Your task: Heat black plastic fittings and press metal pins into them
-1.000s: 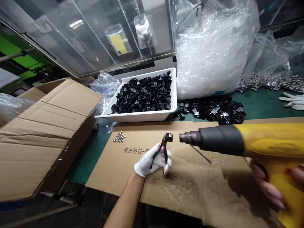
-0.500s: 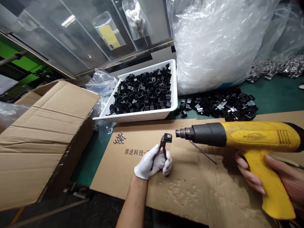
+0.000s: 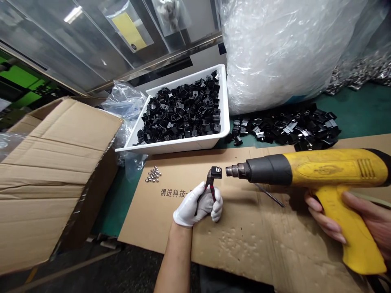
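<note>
My left hand, in a white glove, is closed around the handles of pliers with dark and red grips. The pliers' jaws grip a small black plastic part that has a shiny metal ring or fitting on it. My bare right hand wraps the grip of a yellow heat gun. The gun's stepped metal nozzle points left at the black part, a small gap away. Part of my right hand is hidden behind the gun's handle.
A white tray of black parts stands behind my left hand. More black parts lie right of it. Small metal fittings and a thin metal rod rest on the cardboard sheet. A cardboard box is at left, a plastic bag behind.
The view has shifted slightly. Both hands keep their holds, and the black part stays in front of the heat gun's nozzle with little change.
</note>
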The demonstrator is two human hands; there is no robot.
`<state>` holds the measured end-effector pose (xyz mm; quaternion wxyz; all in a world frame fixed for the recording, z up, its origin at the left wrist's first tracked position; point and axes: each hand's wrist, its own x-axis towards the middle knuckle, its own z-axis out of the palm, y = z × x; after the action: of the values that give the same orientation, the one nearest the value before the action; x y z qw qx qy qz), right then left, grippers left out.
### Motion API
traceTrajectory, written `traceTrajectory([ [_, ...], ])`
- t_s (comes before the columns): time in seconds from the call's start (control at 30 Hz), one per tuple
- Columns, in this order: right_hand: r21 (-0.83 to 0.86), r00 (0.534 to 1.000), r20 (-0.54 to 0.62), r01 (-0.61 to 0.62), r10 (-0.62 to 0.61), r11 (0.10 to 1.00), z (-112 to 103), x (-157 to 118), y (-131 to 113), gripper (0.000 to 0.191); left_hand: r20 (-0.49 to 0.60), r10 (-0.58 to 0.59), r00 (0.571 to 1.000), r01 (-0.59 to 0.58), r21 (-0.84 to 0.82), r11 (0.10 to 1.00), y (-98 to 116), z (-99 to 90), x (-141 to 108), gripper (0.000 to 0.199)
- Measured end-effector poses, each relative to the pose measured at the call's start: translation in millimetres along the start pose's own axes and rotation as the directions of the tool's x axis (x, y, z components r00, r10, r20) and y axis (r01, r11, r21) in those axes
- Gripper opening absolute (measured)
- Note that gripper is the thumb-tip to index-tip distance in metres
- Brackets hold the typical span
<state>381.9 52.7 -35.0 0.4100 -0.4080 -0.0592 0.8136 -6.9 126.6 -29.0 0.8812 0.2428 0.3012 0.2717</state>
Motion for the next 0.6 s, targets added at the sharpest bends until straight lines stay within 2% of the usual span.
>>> traceTrajectory([
  [0.1,-0.079,0.998,-0.001,-0.056,0.056,0.995,-6,2,1,0.045,-0.003,-0.017,1.000,0.017,-0.001,1.000,1,-0.6,0,0.055],
  [0.27,-0.063,0.999,-0.042,-0.033,0.031,0.997,-17,2,5,0.049,0.002,-0.021,1.000,0.021,0.002,1.000,1,-1.6,0,0.054],
  [0.6,-0.019,1.000,-0.030,-0.009,0.008,1.000,-8,1,1,0.044,-0.024,-0.022,0.999,0.022,0.029,0.999,1,1.2,-1,0.054],
])
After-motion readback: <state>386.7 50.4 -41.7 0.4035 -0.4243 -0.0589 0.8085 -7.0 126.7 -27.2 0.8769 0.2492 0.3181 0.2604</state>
